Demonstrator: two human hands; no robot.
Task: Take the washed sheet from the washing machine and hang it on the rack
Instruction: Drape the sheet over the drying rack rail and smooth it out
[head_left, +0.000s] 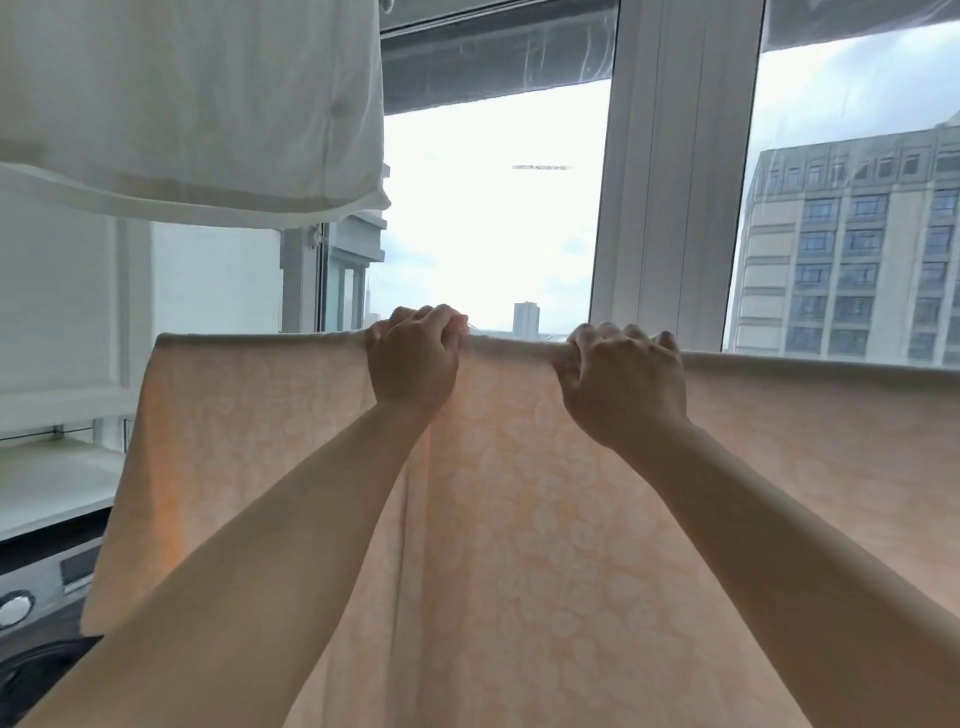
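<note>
Sheet (545, 519) hides the window's (493, 208) lower part; white cloth (197, 104) hangs above.

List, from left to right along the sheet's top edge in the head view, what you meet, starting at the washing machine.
washing machine → left corner of the peach sheet → left hand → right hand → apartment building outside the window
</note>
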